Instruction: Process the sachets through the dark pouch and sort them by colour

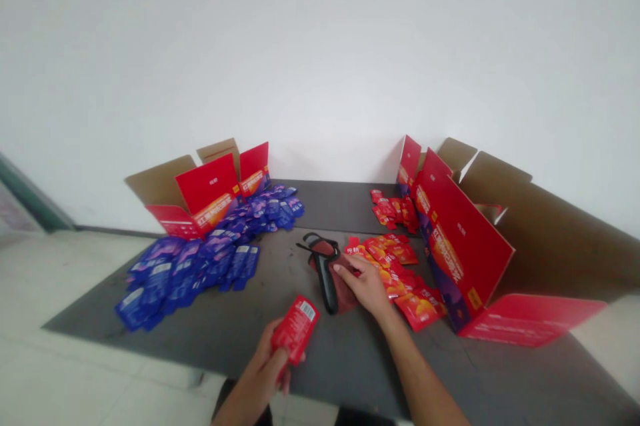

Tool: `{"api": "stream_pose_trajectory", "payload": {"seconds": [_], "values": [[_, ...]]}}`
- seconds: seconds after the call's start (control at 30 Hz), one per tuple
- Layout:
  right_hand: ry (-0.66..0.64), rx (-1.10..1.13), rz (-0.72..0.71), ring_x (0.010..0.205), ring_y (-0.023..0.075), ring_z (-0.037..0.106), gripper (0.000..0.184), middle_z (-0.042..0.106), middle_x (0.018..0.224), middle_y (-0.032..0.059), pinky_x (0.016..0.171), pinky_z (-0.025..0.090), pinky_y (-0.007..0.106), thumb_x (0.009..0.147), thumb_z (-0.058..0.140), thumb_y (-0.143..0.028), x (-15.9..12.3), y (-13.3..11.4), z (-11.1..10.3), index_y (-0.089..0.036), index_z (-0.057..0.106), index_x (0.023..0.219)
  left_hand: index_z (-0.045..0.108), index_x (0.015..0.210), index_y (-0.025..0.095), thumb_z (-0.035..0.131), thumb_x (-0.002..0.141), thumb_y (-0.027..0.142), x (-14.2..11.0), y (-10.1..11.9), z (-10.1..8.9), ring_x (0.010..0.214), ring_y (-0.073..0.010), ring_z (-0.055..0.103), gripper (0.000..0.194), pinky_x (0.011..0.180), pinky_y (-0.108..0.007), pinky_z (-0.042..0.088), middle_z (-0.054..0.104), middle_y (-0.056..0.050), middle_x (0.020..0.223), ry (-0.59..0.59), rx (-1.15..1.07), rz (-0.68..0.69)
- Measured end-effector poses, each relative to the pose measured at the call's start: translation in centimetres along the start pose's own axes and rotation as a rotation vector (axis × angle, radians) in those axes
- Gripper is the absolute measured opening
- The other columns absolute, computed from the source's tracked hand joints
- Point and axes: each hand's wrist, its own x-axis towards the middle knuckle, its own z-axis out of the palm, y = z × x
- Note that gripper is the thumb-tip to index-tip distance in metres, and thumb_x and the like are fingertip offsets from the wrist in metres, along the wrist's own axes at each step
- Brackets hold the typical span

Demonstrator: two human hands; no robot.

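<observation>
In the head view my left hand [267, 356] is closed around a red packet [299, 326], its printed back with a white barcode label turned up, above the front of the table. My right hand [367, 283] reaches over the table with fingers stretched out and apart. Its fingertips are at the edge of a dull red cloth-like piece [347, 296], beside a black handled tool [327, 283] with a looped strap. Whether they touch the piece is blurred. A pile of red-orange packets [390, 263] lies just beyond and right of this hand.
A large heap of blue-purple packets [200, 263] spreads over the left of the dark table [280, 256]. Behind it stand open red cartons [210, 189]. More open red cartons [457, 246] line the right side, flaps sticking out. A white wall [320, 66] rises behind.
</observation>
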Motion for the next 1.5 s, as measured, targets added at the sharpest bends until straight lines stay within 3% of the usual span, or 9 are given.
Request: {"api": "stream_pose_trajectory", "payload": {"seconds": [0.13,0.27,0.37,0.47,0.6,0.83,1.07,1.33,1.5], "values": [[0.014,-0.032,-0.025,0.097,0.0232,0.067,0.026,0.075,0.106,0.0061,0.089,0.051,0.036,0.094,0.066,-0.039,0.0,-0.3,-0.2,-0.025,0.077,0.112,0.030,0.148,0.019,0.053,0.092,0.058,-0.1,1.1,1.4,0.054,-0.0145,0.057,0.073,0.055,-0.028,0.048,0.070,-0.005,0.090,0.000,0.174,0.017],[-0.001,-0.047,-0.033,0.097,0.0228,0.068,0.024,0.076,0.106,0.0060,0.088,0.053,0.036,0.093,0.066,-0.038,-0.1,-0.4,-0.1,-0.025,0.077,0.112,0.011,0.161,0.021,0.047,0.098,0.056,-0.1,1.2,1.8,0.082,-0.0217,0.070,0.079,0.071,-0.034,0.056,0.065,-0.017,0.127,0.024,0.396,0.085],[-0.006,-0.057,-0.029,0.099,0.0228,0.069,0.026,0.076,0.108,0.0059,0.089,0.053,0.036,0.093,0.067,-0.038,-0.2,-0.2,0.0,-0.026,0.076,0.114,0.026,0.160,0.025,0.053,0.098,0.047,-0.2,0.3,1.3,0.117,-0.0305,0.063,0.071,0.097,-0.045,0.052,0.057,-0.017,0.142,0.072,0.633,0.304],[-0.021,-0.078,-0.030,0.098,0.0227,0.069,0.026,0.076,0.107,0.0056,0.089,0.054,0.037,0.093,0.067,-0.039,-0.3,0.1,0.1,-0.026,0.076,0.114,0.046,0.151,0.031,0.062,0.095,0.043,-1.2,-0.9,0.6,0.128,-0.0352,0.055,0.060,0.105,-0.054,0.046,0.058,-0.013,0.142,0.096,0.908,0.475],[-0.025,-0.130,-0.049,0.098,0.0226,0.068,0.025,0.075,0.107,0.0060,0.091,0.053,0.037,0.093,0.067,-0.038,-0.5,0.3,0.2,-0.026,0.076,0.113,0.043,0.154,0.035,0.064,0.094,0.039,-3.5,-1.9,0.3,0.141,-0.0355,0.043,0.063,0.108,-0.053,0.046,0.042,-0.008,0.160,0.169,1.160,0.632],[-0.051,-0.268,-0.131,0.106,0.0239,0.065,0.030,0.070,0.116,0.0084,0.093,0.053,0.039,0.097,0.058,-0.034,-1.2,-3.1,0.5,-0.026,0.071,0.124,0.052,0.148,0.028,0.056,0.100,0.027,-4.8,-3.1,0.2,0.141,-0.0274,0.048,0.048,0.109,-0.041,0.047,0.051,-0.005,0.155,0.118,1.273,0.914],[-0.602,-0.505,-0.346,0.113,0.0208,0.063,0.034,0.070,0.120,0.0039,0.102,0.050,0.034,0.098,0.058,-0.024,-5.6,-6.3,4.0,-0.030,0.065,0.131,0.061,0.139,0.028,0.050,0.096,0.015,-3.9,-5.4,-0.3,0.121,-0.0261,0.066,0.046,0.104,-0.041,0.047,0.071,-0.003,0.132,0.069,1.229,0.895],[-0.411,-0.746,-0.313,0.106,0.0254,0.064,0.031,0.069,0.119,0.0110,0.094,0.056,0.044,0.099,0.057,-0.023,-0.2,-2.5,2.5,-0.020,0.064,0.129,0.062,0.137,0.022,0.042,0.100,0.010,-3.7,-3.0,0.0,0.130,-0.0182,0.058,0.044,0.104,-0.034,0.041,0.067,-0.002,0.138,0.114,1.301,1.015],[-0.479,-0.646,-0.357,0.112,0.0229,0.061,0.036,0.067,0.124,0.0080,0.098,0.055,0.039,0.100,0.054,-0.024,-4.4,-5.7,3.4,-0.025,0.059,0.136,0.069,0.124,0.023,0.034,0.103,0.009,-3.5,-4.3,0.9,0.119,-0.0169,0.063,0.044,0.105,-0.034,0.036,0.075,0.000,0.122,0.255,1.186,1.034]]}}
